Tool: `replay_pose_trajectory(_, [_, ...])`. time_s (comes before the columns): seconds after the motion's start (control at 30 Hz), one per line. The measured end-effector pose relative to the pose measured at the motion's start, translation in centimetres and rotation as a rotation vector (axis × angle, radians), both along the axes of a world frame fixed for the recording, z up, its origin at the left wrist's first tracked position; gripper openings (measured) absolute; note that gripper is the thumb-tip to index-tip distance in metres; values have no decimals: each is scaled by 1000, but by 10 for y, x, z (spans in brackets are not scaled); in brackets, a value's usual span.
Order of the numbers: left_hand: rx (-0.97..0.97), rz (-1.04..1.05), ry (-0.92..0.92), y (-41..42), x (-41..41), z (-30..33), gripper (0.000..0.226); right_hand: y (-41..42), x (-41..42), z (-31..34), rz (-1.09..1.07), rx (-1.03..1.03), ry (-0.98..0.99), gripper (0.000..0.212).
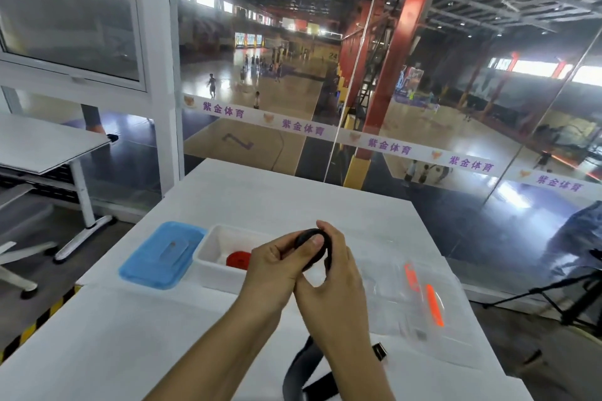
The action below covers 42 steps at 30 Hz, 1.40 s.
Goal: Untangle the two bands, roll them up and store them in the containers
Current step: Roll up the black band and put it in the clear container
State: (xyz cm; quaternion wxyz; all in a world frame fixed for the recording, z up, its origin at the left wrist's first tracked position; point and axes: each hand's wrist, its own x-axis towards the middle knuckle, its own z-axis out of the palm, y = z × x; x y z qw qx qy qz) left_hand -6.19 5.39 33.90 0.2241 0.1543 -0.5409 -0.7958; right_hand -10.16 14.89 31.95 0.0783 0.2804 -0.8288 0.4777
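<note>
A black band [308, 235] is partly wound into a coil above the white table [130, 335]. My left hand [273, 267] and my right hand [332, 273] both grip the coil, thumbs pressed on it. The band's loose tail [298, 368] hangs down under my right forearm to the table's near edge, and its end tab [379, 352] pokes out on the right. A rolled red band [238, 259] lies inside the white container [208, 265], just left of my hands. A clear zip bag [423, 296] with orange strips lies flat to the right.
A blue lid [159, 254] lies left of the white container. Glass panels stand behind the table's far edge. A white folding desk [42, 146] is at the left, a black tripod [570, 299] at the right. Yellow-black hazard tape marks the floor at lower left.
</note>
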Motion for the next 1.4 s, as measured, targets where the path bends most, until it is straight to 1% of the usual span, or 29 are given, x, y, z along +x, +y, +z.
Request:
replay_pose_trajectory(0.07, [23, -8, -34, 4, 1, -8, 22, -3, 3, -7, -60, 31, 1, 59])
replay_pose_trajectory(0.13, [41, -29, -58, 3, 2, -16, 25, -3, 2, -12, -74, 61, -1, 55])
replay_pose_trajectory(0.23, [62, -58, -83, 0, 5, -25, 28, -1, -2, -21, -11, 71, -15, 54])
replay_pose_trajectory(0.33, [68, -92, -103, -6, 9, -29, 24, 4, -6, -25, 100, 70, -48, 54])
replay_pose_trajectory(0.43, [-33, -195, -152, -21, 17, -30, 19, 14, -17, -27, 224, 132, -81, 53])
replay_pose_trajectory(0.57, [-166, -419, -260, -46, 26, -24, 20, 29, -25, -19, 406, 276, -108, 63])
replay_pose_trajectory(0.63, [-204, -438, -277, -51, 25, -22, 19, 31, -27, -15, 457, 308, -96, 64])
replay_pose_trajectory(0.7, [-225, -383, -261, -48, 24, -23, 14, 30, -28, -16, 471, 290, -114, 63])
replay_pose_trajectory(0.77, [-213, -310, -233, -42, 24, -27, 12, 30, -30, -19, 462, 275, -133, 64])
replay_pose_trajectory(0.87, [-156, -214, -197, -35, 22, -37, 16, 28, -31, -22, 415, 289, -101, 63])
replay_pose_trajectory(1.0, [-51, -109, -152, -25, 19, -46, 37, 27, -26, -27, 278, 245, -99, 58])
replay_pose_trajectory(1.03, [-34, -82, -145, -23, 19, -48, 38, 27, -23, -28, 251, 237, -100, 57])
replay_pose_trajectory(1.1, [20, -28, -133, -20, 19, -50, 34, 27, -16, -34, 196, 233, -104, 59])
replay_pose_trajectory(1.13, [58, -4, -130, -18, 18, -51, 32, 26, -11, -38, 170, 228, -117, 64])
replay_pose_trajectory(1.2, [146, 30, -125, -13, 17, -54, 35, 21, 1, -46, 135, 189, -147, 75])
replay_pose_trajectory(1.27, [213, 55, -130, -6, 18, -57, 38, 13, 14, -56, 90, 106, -177, 79])
replay_pose_trajectory(1.33, [251, 71, -146, 2, 20, -63, 31, 6, 23, -65, 18, 20, -195, 74])
replay_pose_trajectory(1.4, [267, 72, -164, 7, 23, -68, 26, 3, 26, -70, -50, 8, -190, 65])
